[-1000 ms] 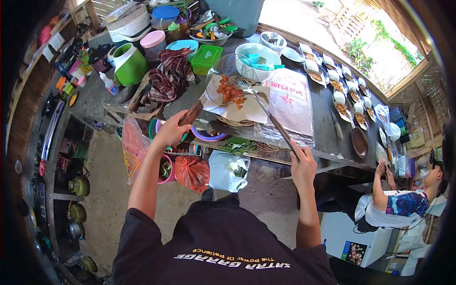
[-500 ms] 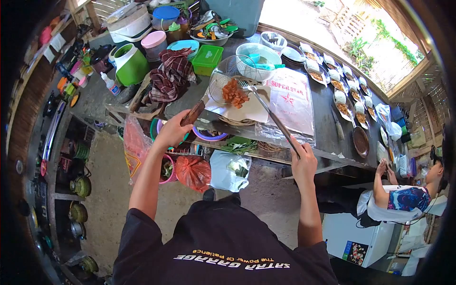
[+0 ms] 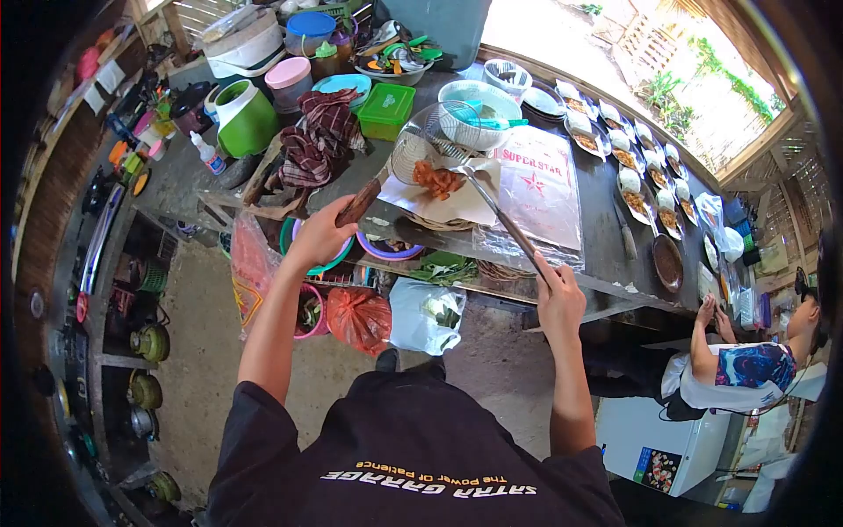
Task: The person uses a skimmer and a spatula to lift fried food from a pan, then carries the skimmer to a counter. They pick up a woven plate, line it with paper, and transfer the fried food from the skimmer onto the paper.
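Note:
My left hand [image 3: 321, 235] is closed around the wooden handle of a wire mesh strainer [image 3: 428, 140], which is tilted over a paper-lined woven tray [image 3: 430, 225]. Orange-brown chunks of food [image 3: 437, 181] gather at the strainer's lower edge, above the white paper [image 3: 479, 204]. In my right hand [image 3: 561, 306] is the long handle of a metal spatula [image 3: 500, 211]; its head reaches in beside the chunks. Behind the strainer stands a pale plastic basket [image 3: 481, 105] with a turquoise utensil in it.
A printed plastic packet [image 3: 537, 180] lies right of the tray. Plates of food [image 3: 634, 200] line the counter's far right, near a knife [image 3: 625, 233] and a stone mortar [image 3: 667, 262]. A checked cloth [image 3: 320, 140] and green box [image 3: 386, 111] sit left. Another person [image 3: 746, 369] works at right.
The strainer has tipped up and moved slightly right, and the chunks have slid and bunched toward its lower edge. The spatula's head has shifted slightly lower beside them.

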`<state>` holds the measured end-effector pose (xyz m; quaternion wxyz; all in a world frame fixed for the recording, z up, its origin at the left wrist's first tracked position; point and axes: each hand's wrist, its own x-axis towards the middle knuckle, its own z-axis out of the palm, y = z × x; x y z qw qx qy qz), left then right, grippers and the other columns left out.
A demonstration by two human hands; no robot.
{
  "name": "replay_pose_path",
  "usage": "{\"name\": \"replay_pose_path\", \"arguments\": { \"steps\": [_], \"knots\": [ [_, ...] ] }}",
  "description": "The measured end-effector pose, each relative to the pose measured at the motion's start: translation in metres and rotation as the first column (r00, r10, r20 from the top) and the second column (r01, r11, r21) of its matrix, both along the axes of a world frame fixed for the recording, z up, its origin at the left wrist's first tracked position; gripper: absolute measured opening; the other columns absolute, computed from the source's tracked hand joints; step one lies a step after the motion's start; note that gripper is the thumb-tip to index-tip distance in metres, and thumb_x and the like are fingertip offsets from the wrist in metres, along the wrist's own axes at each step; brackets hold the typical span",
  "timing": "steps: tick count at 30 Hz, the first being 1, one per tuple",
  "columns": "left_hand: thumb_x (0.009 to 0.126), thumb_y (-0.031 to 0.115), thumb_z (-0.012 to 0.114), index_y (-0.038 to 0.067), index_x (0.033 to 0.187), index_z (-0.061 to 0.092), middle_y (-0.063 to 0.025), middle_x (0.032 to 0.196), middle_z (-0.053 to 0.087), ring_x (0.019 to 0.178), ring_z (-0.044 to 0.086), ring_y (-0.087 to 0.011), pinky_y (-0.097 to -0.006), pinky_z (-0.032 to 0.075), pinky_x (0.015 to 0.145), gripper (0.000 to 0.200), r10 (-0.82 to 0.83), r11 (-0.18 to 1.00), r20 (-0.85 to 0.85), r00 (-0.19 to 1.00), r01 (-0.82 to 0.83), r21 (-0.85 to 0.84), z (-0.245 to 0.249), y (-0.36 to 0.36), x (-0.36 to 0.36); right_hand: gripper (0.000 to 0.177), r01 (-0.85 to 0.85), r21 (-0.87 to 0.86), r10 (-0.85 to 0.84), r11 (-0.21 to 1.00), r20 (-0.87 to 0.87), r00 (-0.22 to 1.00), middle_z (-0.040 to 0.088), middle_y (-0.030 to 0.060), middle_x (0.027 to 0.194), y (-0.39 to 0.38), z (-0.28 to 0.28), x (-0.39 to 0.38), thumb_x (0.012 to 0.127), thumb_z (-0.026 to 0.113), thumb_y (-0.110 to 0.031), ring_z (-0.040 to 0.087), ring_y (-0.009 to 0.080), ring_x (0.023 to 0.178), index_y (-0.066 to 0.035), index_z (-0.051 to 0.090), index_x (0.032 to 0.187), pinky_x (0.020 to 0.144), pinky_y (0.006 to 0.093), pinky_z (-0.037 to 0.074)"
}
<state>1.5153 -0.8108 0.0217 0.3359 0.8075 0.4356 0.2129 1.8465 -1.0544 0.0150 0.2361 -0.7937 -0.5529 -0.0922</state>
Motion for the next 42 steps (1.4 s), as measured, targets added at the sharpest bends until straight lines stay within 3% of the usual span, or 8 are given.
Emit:
{"name": "replay_pose_path", "arguments": {
  "steps": [3,6,9,12,21,33,36,42],
  "knots": [
    [0.083,0.018,0.063,0.006,0.131,0.048,-0.0209,0.117,0.061,0.110,0.058,-0.0349,-0.0375,0.044,0.093,0.052,0.021,0.997,0.008,1.000,-0.021,-0.080,-0.005,0.008,-0.002,0.041,0.001,0.041,0.000,0.999,-0.006,1.000,0.054,0.0068,0.082,0.000,-0.001,0.002,0.084,0.064,-0.010,0.059,0.0254,0.064,-0.025,0.063,0.122,0.056,0.0379,0.047],
    [0.084,0.012,0.063,0.003,0.133,0.047,-0.0132,0.105,0.064,0.075,0.058,-0.0161,-0.0302,0.047,0.070,0.052,0.021,0.999,0.030,0.999,-0.020,-0.035,0.000,0.006,0.000,0.041,-0.011,0.054,0.012,0.998,-0.002,1.000,0.054,0.0066,0.081,0.006,-0.001,-0.004,0.084,0.065,-0.010,0.058,0.0252,0.063,-0.025,0.063,0.123,0.056,0.0378,0.047],
    [0.084,0.012,0.063,0.003,0.133,0.047,-0.0133,0.104,0.064,0.069,0.057,-0.0155,-0.0302,0.047,0.067,0.052,0.024,0.996,-0.014,1.000,-0.023,0.083,-0.005,0.008,-0.001,0.041,-0.030,0.038,0.029,0.999,0.002,1.000,0.054,0.0065,0.080,0.007,0.001,-0.007,0.085,0.065,-0.010,0.058,0.0250,0.063,-0.024,0.063,0.123,0.056,0.0379,0.047],
    [0.084,0.012,0.063,0.003,0.133,0.046,-0.0138,0.105,0.064,0.068,0.056,-0.0148,-0.0299,0.047,0.066,0.052,0.028,0.999,-0.036,0.999,-0.027,0.042,-0.003,0.007,-0.002,0.041,-0.024,0.042,0.025,0.999,-0.005,1.000,0.054,0.0065,0.080,0.005,0.004,-0.005,0.085,0.064,-0.010,0.059,0.0248,0.063,-0.024,0.063,0.123,0.056,0.0381,0.046],
    [0.084,0.013,0.063,0.003,0.134,0.046,-0.0218,0.119,0.060,0.110,0.059,-0.0315,-0.0350,0.043,0.093,0.053,0.041,0.999,-0.068,0.997,-0.039,0.021,0.020,-0.002,0.005,0.040,-0.047,0.061,0.045,0.997,0.037,0.998,0.053,0.0067,0.079,0.018,-0.001,-0.013,0.084,0.065,-0.009,0.057,0.0240,0.064,-0.023,0.064,0.122,0.057,0.0375,0.045],
    [0.085,0.012,0.063,0.001,0.133,0.046,-0.0212,0.122,0.059,0.111,0.058,-0.0304,-0.0347,0.043,0.095,0.052,0.094,0.993,-0.033,0.995,-0.091,0.078,0.021,0.004,-0.002,0.041,-0.046,0.006,0.046,0.999,0.053,0.998,0.052,0.0069,0.079,0.006,0.002,-0.006,0.084,0.064,-0.009,0.057,0.0245,0.061,-0.024,0.063,0.123,0.057,0.0372,0.046],
    [0.085,0.018,0.062,0.007,0.133,0.047,-0.0219,0.117,0.061,0.108,0.059,-0.0359,-0.0383,0.045,0.091,0.052,0.089,0.989,0.060,0.994,-0.096,0.115,0.011,0.008,-0.011,0.041,-0.029,0.041,0.028,0.999,0.014,1.000,0.052,0.0072,0.079,0.000,0.008,-0.009,0.084,0.065,-0.010,0.057,0.0254,0.063,-0.024,0.063,0.122,0.058,0.0377,0.046],
    [0.085,0.016,0.063,0.003,0.133,0.047,-0.0209,0.120,0.060,0.109,0.059,-0.0318,-0.0352,0.044,0.093,0.052,0.112,0.992,0.093,0.989,-0.118,0.054,0.008,0.007,-0.019,0.041,-0.024,0.027,0.025,0.999,-0.045,0.999,0.050,0.0070,0.078,-0.009,0.009,-0.008,0.083,0.066,-0.009,0.056,0.0252,0.064,-0.023,0.064,0.122,0.059,0.0373,0.045]
  ]
}}
